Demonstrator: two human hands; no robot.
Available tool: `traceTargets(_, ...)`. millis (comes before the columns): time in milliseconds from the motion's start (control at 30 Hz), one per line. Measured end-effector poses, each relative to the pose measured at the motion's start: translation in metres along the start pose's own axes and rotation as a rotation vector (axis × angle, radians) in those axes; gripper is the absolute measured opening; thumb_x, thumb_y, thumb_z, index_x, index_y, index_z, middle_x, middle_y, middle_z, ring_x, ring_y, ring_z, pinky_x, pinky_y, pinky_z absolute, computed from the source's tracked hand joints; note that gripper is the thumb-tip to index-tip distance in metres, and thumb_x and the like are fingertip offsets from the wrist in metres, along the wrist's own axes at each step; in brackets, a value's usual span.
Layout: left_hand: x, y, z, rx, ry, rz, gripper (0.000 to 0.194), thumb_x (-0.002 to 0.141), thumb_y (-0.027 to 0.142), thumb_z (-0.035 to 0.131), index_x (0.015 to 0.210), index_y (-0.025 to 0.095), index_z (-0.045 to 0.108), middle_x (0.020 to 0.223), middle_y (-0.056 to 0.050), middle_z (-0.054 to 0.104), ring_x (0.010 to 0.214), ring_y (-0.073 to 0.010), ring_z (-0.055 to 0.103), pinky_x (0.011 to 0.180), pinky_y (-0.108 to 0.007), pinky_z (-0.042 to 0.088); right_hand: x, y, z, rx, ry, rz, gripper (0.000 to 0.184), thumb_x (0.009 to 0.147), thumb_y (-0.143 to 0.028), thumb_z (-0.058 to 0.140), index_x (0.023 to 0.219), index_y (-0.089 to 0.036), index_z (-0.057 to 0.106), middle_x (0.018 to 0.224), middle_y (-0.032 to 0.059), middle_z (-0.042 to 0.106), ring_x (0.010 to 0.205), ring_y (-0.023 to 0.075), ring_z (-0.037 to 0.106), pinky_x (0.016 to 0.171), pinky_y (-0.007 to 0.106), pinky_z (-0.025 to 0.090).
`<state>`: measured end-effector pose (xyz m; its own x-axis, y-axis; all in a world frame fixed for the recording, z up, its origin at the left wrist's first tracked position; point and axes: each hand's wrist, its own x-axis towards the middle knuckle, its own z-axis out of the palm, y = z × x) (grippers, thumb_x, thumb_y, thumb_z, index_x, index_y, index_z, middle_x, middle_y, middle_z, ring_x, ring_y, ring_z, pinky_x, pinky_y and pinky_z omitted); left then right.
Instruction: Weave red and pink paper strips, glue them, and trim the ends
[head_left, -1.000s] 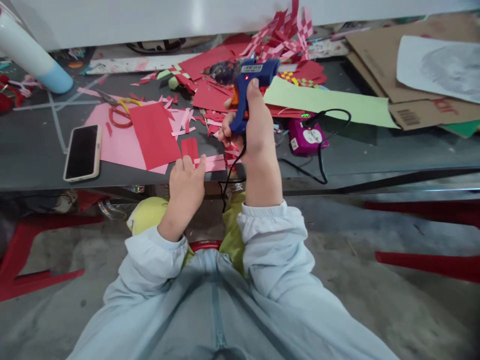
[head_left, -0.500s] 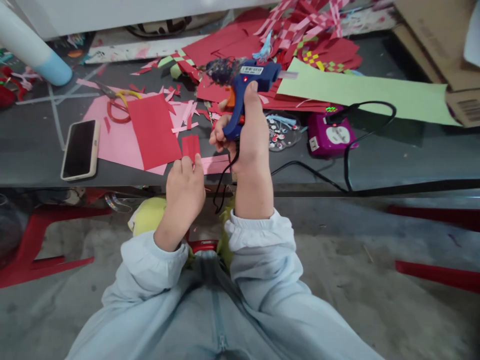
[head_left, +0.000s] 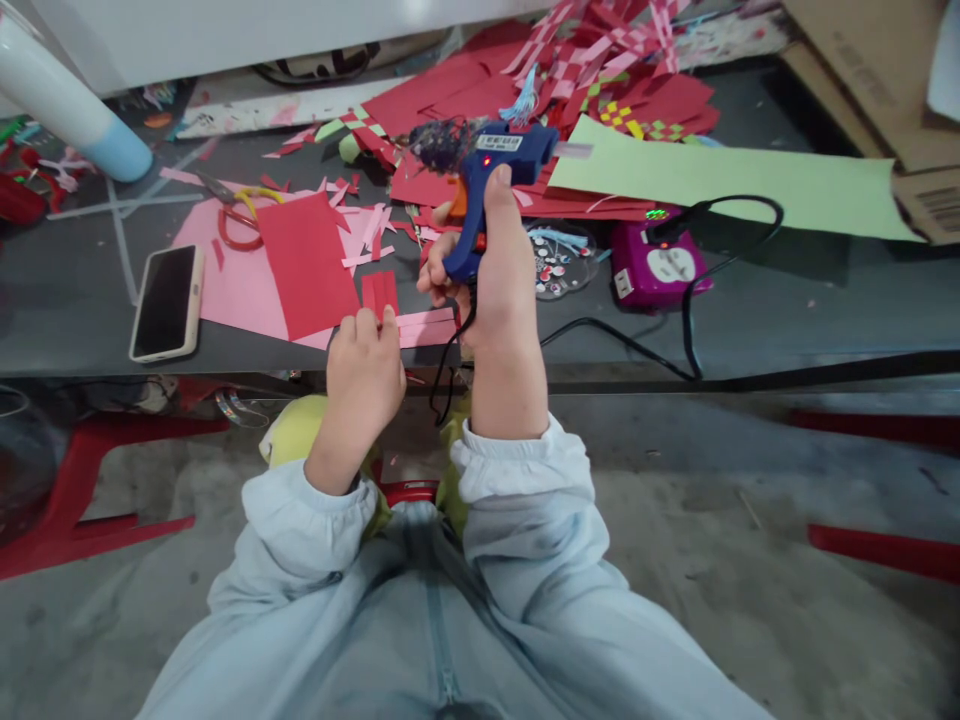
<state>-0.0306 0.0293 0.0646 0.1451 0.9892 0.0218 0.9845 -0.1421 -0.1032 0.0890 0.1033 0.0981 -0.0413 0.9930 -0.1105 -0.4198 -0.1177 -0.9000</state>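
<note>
Where the right hand [head_left: 504, 285] curls, a glue gun [head_left: 475, 182] sits.

Grips in the bare right hand [head_left: 506, 270] a blue plastic glue gun [head_left: 475, 195] aimed leftward above a dark grey tabletop [head_left: 832, 310]. Rests the bare left hand [head_left: 366, 375] at the near edge of a small red paper rectangle [head_left: 379, 290], just beside flat pink paper strips [head_left: 427, 328]. Has a larger red paper sheet [head_left: 309, 265] lying partly over a pink paper sheet [head_left: 234, 300], with yellow-and-red-handled metal scissors [head_left: 259, 194] and a pale-cased, black-screened phone [head_left: 166, 303] farther left. Also has a purple plastic box [head_left: 646, 283] and a long pale green paper strip [head_left: 735, 188] to the right.
</note>
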Motion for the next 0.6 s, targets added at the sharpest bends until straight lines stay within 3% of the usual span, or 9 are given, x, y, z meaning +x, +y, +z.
traceTargets(133, 0.0010, 0.0010, 0.0014, 0.011, 0.031, -0.007, 0.055, 0.087, 0.013, 0.041, 0.142, 0.012, 0.047, 0.108, -0.018, 0.057, 0.099, -0.0296, 0.052, 0.084, -0.043, 0.047, 0.0010, 0.0013, -0.0001, 0.007, -0.004, 0.000, 0.061, 0.081, -0.085, 0.032, 0.078, -0.026, 0.049, 0.053, 0.0015, 0.054, 0.069, 0.0219, 0.069, 0.047, 0.029, 0.050)
traceTargets(300, -0.0014, 0.0001, 0.0016, 0.000, 0.052, 0.019, 0.056, 0.089, 0.011, 0.039, 0.142, 0.026, 0.048, 0.106, -0.013, 0.056, 0.097, -0.0278, 0.053, 0.082, -0.041, 0.046, 0.0006, 0.0009, -0.0006, 0.014, -0.014, 0.003, 0.062, 0.081, -0.084, 0.035, 0.079, -0.025, 0.052, 0.049, -0.0005, 0.050, 0.062, 0.0189, 0.067, 0.041, 0.026, 0.041)
traceTargets(367, -0.0014, 0.0000, 0.0010, -0.019, 0.051, 0.014, 0.060, 0.088, 0.010, 0.040, 0.147, 0.023, 0.041, 0.107, -0.014, 0.056, 0.099, -0.0279, 0.053, 0.084, -0.041, 0.046, 0.0002, 0.0001, -0.0010, 0.047, -0.010, 0.003, 0.060, 0.081, -0.082, 0.038, 0.077, -0.024, 0.053, 0.048, -0.0011, 0.048, 0.060, 0.0182, 0.065, 0.041, 0.026, 0.038)
traceTargets(433, -0.0007, 0.0004, 0.0003, -0.034, 0.046, -0.010, 0.062, 0.087, 0.011, 0.040, 0.149, 0.012, 0.036, 0.111, -0.017, 0.057, 0.101, -0.0291, 0.052, 0.087, -0.043, 0.045, 0.0003, -0.0005, -0.0013, 0.071, -0.008, 0.003, 0.059, 0.082, -0.081, 0.040, 0.076, -0.024, 0.053, 0.046, -0.0019, 0.046, 0.057, 0.0172, 0.063, 0.041, 0.026, 0.037)
traceTargets(500, 0.0001, 0.0011, 0.0000, -0.030, 0.037, -0.022, 0.058, 0.087, 0.012, 0.040, 0.144, 0.003, 0.039, 0.112, -0.021, 0.057, 0.102, -0.0303, 0.052, 0.088, -0.044, 0.046, 0.0005, -0.0005, -0.0017, 0.089, -0.009, 0.001, 0.058, 0.083, -0.079, 0.042, 0.075, -0.023, 0.054, 0.044, -0.0027, 0.045, 0.052, 0.0155, 0.060, 0.040, 0.025, 0.034)
traceTargets(600, 0.0005, 0.0020, 0.0006, -0.001, 0.047, -0.005, 0.051, 0.087, 0.013, 0.040, 0.137, 0.005, 0.049, 0.111, -0.020, 0.059, 0.101, -0.0307, 0.053, 0.086, -0.045, 0.047, 0.0002, -0.0001, -0.0022, 0.098, -0.007, -0.019, 0.058, 0.082, -0.079, 0.044, 0.075, -0.022, 0.055, 0.046, -0.0026, 0.048, 0.045, 0.0127, 0.054, 0.039, 0.025, 0.030)
